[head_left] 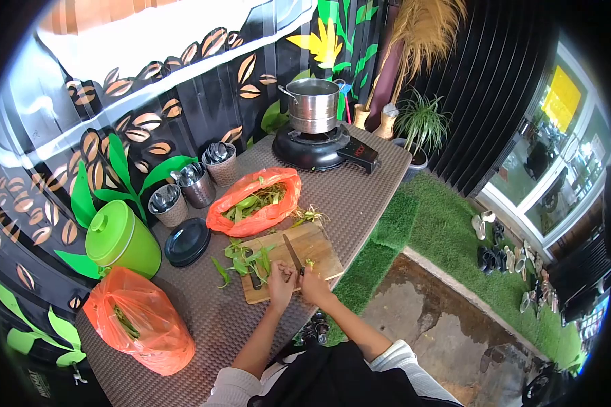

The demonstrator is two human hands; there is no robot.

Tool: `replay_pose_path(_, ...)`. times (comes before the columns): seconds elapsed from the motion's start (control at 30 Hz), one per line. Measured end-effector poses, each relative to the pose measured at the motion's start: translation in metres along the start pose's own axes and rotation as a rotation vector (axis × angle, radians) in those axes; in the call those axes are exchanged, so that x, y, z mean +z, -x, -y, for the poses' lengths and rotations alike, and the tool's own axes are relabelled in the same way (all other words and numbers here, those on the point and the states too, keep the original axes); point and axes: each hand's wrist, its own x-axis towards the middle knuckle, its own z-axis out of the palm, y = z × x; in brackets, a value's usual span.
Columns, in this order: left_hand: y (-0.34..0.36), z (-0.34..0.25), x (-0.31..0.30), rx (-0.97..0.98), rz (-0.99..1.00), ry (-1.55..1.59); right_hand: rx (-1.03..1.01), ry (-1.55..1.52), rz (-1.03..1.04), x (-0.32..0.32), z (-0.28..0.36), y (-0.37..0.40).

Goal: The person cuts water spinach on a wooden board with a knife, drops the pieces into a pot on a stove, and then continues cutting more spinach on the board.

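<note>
My right hand (pixel 314 286) is closed around a kitchen knife (pixel 293 254), its blade pointing up and away over the wooden cutting board (pixel 312 239). Close beside it, my left hand (pixel 280 285) has its fingers bent together at the board's near edge; what they hold, if anything, is too small to make out. Loose green leafy stems (pixel 248 259) lie across the board's left part and spill onto the table. A dark handle-like piece (pixel 255 281) rests left of my left hand. Small root trimmings (pixel 310 263) sit near the knife.
Behind the board stands an open orange plastic bag (pixel 225 220) of greens; another orange bag (pixel 159 325) is at left. Also on the table (pixel 217 325) are a green lidded container (pixel 132 241), black plates (pixel 187 243), cutlery holders (pixel 195 186) and a pot (pixel 312 108) on a portable stove (pixel 309 150).
</note>
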Motion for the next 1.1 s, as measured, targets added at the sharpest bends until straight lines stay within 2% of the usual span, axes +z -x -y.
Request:
replay_pose_path(0.1, 0.003, 0.0, -0.001, 0.022, -0.02, 0.004, -0.003, 0.009, -0.063, -0.001, 0.006, 0.018)
replay_pose_path(0.17, 0.004, 0.006, -0.002, 0.102, -0.017, -0.164, 0.128, 0.026, -0.013, 0.001, 0.014, 0.022)
replay_pose_path(0.3, 0.0, 0.009, -0.002, 0.112, 0.0, -0.099, 0.07, 0.056, -0.049, 0.004, 0.006, 0.002)
replay_pose_path(0.37, -0.003, 0.004, -0.001, 0.031, -0.011, -0.142, -0.038, 0.014, 0.048, -0.004, -0.005, -0.007)
replay_pose_path(0.5, -0.003, 0.006, -0.003, 0.043, -0.092, -0.192, -0.035, -0.034, 0.086, -0.013, -0.002, 0.007)
replay_pose_path(0.57, -0.004, 0.012, -0.003, -0.072, -0.021, -0.08, 0.024, 0.075, -0.067, 0.007, 0.002, 0.017)
replay_pose_path(0.7, 0.004, 0.003, -0.006, -0.051, -0.006, -0.173, 0.068, 0.059, -0.052, 0.002, 0.018, 0.021)
replay_pose_path(0.77, 0.006, 0.007, -0.007, 0.127, 0.006, -0.309, -0.044, 0.043, -0.016, -0.004, 0.013, 0.007)
replay_pose_path(0.8, 0.007, 0.008, -0.007, 0.129, 0.009, -0.309, -0.042, 0.041, -0.019, -0.005, 0.008, 0.004)
replay_pose_path(0.87, 0.011, 0.008, -0.008, 0.321, -0.014, -0.517, -0.112, 0.013, 0.026, -0.005, -0.001, 0.0)
replay_pose_path(0.97, 0.013, 0.003, -0.008, 0.33, -0.027, -0.486, -0.026, 0.083, -0.093, -0.002, 0.01, 0.02)
replay_pose_path(1.1, 0.011, 0.004, -0.009, 0.277, -0.001, -0.401, 0.085, 0.023, -0.027, 0.003, 0.014, 0.018)
